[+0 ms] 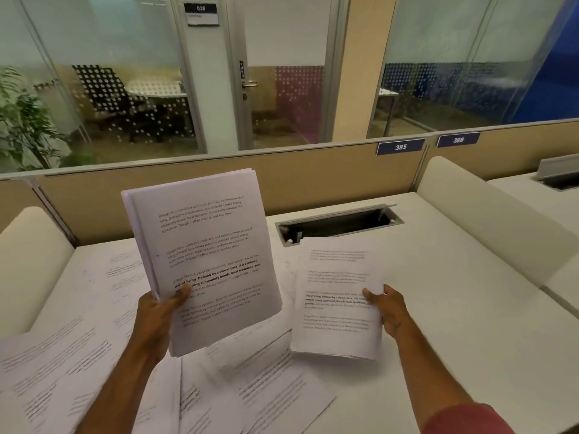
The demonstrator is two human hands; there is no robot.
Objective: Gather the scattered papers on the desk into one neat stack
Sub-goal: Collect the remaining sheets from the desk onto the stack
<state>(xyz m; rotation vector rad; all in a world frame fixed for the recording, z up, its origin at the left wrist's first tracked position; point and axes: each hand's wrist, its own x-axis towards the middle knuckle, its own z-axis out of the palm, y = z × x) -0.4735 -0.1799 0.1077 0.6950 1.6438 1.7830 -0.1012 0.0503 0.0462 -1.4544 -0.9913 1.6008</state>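
My left hand (161, 311) grips a thick stack of printed papers (213, 245) by its lower left edge and holds it raised and tilted above the white desk (454, 308). My right hand (387, 303) pinches the right edge of a thinner bundle of sheets (336, 292), lifted just over the desk to the right of the stack. Several loose printed sheets (78, 355) lie scattered and overlapping on the desk's left and front, some (275, 386) beneath the raised stack.
An open cable slot (338, 222) is set in the desk behind the papers. Padded white dividers (488, 214) flank the desk, with a beige partition (313, 180) at the back. Behind it are glass office walls and a plant (25, 126).
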